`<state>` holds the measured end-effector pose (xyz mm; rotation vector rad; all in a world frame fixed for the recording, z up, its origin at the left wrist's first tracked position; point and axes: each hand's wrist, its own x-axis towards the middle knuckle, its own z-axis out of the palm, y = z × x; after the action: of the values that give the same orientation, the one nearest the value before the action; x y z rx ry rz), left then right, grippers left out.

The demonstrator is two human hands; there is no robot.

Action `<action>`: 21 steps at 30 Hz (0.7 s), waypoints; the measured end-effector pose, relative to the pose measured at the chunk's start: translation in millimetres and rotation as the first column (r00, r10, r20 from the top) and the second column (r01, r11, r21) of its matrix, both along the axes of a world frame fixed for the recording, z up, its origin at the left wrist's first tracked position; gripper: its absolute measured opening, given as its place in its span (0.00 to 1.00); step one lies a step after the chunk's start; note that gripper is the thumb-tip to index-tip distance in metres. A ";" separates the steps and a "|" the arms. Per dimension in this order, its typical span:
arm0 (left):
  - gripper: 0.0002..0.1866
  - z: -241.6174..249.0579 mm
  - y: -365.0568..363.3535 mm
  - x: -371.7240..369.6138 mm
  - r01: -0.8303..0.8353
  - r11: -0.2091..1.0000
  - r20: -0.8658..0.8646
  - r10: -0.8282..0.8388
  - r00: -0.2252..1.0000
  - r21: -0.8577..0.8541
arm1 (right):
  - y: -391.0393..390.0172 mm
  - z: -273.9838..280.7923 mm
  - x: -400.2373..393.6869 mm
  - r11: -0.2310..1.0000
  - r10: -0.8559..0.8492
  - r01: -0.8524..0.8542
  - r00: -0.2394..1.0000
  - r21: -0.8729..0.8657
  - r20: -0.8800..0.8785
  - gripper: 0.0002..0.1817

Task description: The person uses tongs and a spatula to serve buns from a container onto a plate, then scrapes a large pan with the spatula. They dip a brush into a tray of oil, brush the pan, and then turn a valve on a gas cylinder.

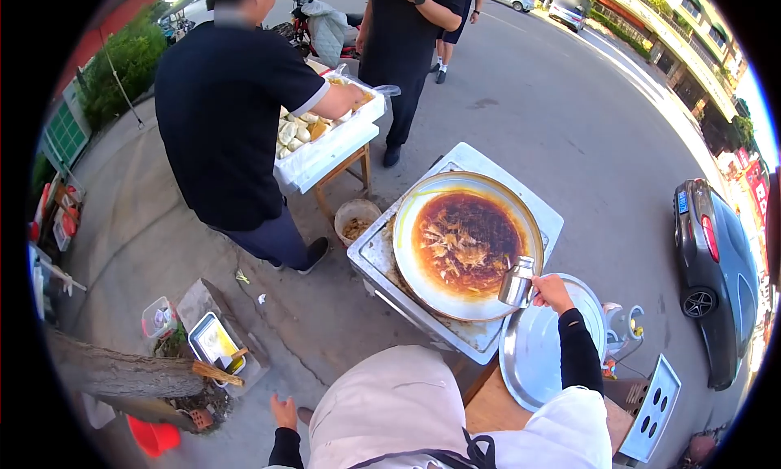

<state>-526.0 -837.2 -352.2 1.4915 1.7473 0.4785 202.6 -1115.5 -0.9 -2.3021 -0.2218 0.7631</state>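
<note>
My right hand (553, 293) is closed on a shiny metal shaker (517, 282), held over the lower right rim of a wide round pan (413, 267). Brown, burnt-looking residue and pale scraps (460, 243) cover the middle of the pan. The pan sits on a square metal stove top (376, 253). A large round metal lid (521, 371) lies beside the pan, below my right hand. Low on the left, my left hand (284, 410) hangs near my apron with its fingers apart and nothing in it.
A person in dark clothes (224, 119) reaches into a white box (325, 161) of pale buns. Another person (407, 54) stands behind it. A bucket (356, 218) stands left of the stove. A tree trunk (122, 367) lies lower left; a dark car (716, 282) is at the right.
</note>
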 end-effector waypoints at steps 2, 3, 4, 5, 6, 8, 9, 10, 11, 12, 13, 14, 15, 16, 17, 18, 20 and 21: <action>0.32 16.8 1.2 12.1 -0.008 1.000 0.046 0.008 0.999 -0.005 | -7.0 -10.5 1.9 0.999 -0.004 0.001 0.998 0.049 0.056 0.21; 0.32 26.4 -0.3 18.6 -0.007 1.000 0.095 0.008 0.995 -0.010 | -9.9 -14.5 2.2 0.996 -0.071 0.063 0.991 0.067 0.116 0.21; 0.32 37.3 -2.4 24.8 -0.036 0.999 0.098 0.037 0.994 -0.009 | -10.8 -18.7 2.9 0.989 -0.131 0.117 0.976 0.090 0.176 0.21; 0.32 49.3 -5.8 29.3 -0.061 0.997 0.107 0.066 0.992 -0.047 | -12.9 -23.8 0.9 0.990 -0.136 0.122 0.958 0.068 0.252 0.21; 0.33 65.5 -11.0 34.3 -0.092 0.992 0.115 0.102 0.988 -0.086 | -16.7 -31.1 -2.9 0.991 -0.132 0.123 0.936 0.047 0.327 0.21; 0.33 89.8 -23.5 37.9 -0.118 0.991 0.028 0.120 0.992 -0.071 | -24.8 -60.5 -7.0 0.947 -0.283 0.217 0.914 0.237 0.292 0.21; 0.33 100.5 -32.7 38.6 -0.102 0.993 -0.064 0.098 0.993 -0.062 | -25.2 -72.0 -13.7 0.937 -0.276 0.178 0.905 0.300 0.324 0.21; 0.33 112.8 -42.0 39.6 -0.160 0.985 -0.068 0.155 0.986 -0.071 | -23.8 -82.4 -20.8 0.923 -0.268 0.135 0.897 0.361 0.352 0.22; 0.33 125.0 -51.1 41.5 -0.167 0.983 -0.077 0.160 0.984 -0.082 | -19.3 -89.9 -27.3 0.928 -0.218 0.063 0.890 0.366 0.400 0.22; 0.32 136.6 -60.8 42.0 -0.184 0.978 -0.091 0.175 0.980 -0.094 | -8.6 -95.0 -33.1 0.929 -0.160 -0.016 0.883 0.369 0.442 0.22; 0.32 144.9 -70.4 41.9 -0.195 0.978 -0.074 0.189 0.979 -0.070 | 8.0 -102.0 -39.3 0.908 -0.154 -0.029 0.905 0.418 0.397 0.22; 0.31 150.0 -81.3 39.4 -0.211 0.976 -0.066 0.208 0.976 -0.049 | 28.0 -107.2 -48.6 0.887 -0.139 -0.037 0.929 0.460 0.343 0.22; 0.32 144.8 -93.1 33.7 -0.225 0.974 -0.086 0.222 0.971 -0.019 | 51.2 -102.0 -61.4 0.907 -0.007 -0.159 0.920 0.389 0.393 0.22; 0.32 143.1 -106.2 27.2 -0.237 0.971 -0.109 0.237 0.965 0.009 | 73.1 -105.4 -69.0 0.913 0.119 -0.264 0.901 0.312 0.416 0.22; 0.32 155.2 -113.8 26.2 -0.316 0.946 -0.080 0.311 0.947 -0.069 | 100.4 -109.1 -81.3 0.882 0.200 -0.330 0.908 0.335 0.368 0.21; 0.32 164.4 -119.5 25.6 -0.380 0.914 -0.043 0.378 0.925 -0.141 | 128.0 -113.9 -98.4 0.849 0.269 -0.382 0.907 0.365 0.325 0.20; 0.32 168.3 -136.2 16.4 -0.446 0.881 -0.021 0.449 0.893 -0.159 | 189.6 -118.4 -154.4 0.754 0.389 -0.375 0.917 0.539 0.093 0.20; 0.32 168.5 -138.3 10.2 -0.446 0.878 0.021 0.456 0.890 -0.172 | 216.7 -124.7 -180.3 0.774 0.438 -0.372 0.899 0.513 -0.010 0.19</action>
<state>-515.8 -975.5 -183.7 0.9377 2.0361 0.5928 22.3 -898.7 -125.7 -1.7118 -0.7877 0.9346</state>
